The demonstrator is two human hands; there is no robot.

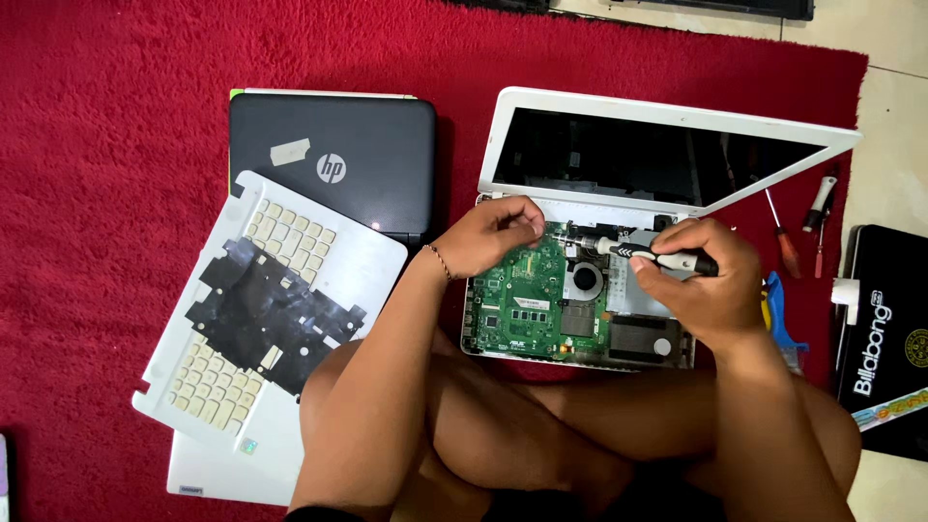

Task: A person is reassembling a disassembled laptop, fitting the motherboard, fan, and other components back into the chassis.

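Head view of a seated person working over an opened laptop. The right hand, right of centre in the frame, is closed around the black-and-white handle of a screwdriver, which lies nearly level with its shaft pointing left toward the top edge of the laptop's interior. The left hand, just left of centre, is curled with thumb and fingertips pinched together above the upper left corner of the circuit board; whether anything lies between the fingertips cannot be told. A thin bracelet circles the left wrist.

Beneath both hands lies the white laptop, its screen lid tilted back toward the upper right of the frame and its base uncovered. Inside the base are a green circuit board and a round fan to the right of the board.

In the lower left of the frame, a detached white keyboard cover lies underside up, a black film sheet across the backs of its keys. It overlaps a closed dark laptop in the upper left.

At the right edge, two spare screwdrivers lie on the red carpet, near a black box on the pale floor. The person's bare crossed legs fill the lower centre.
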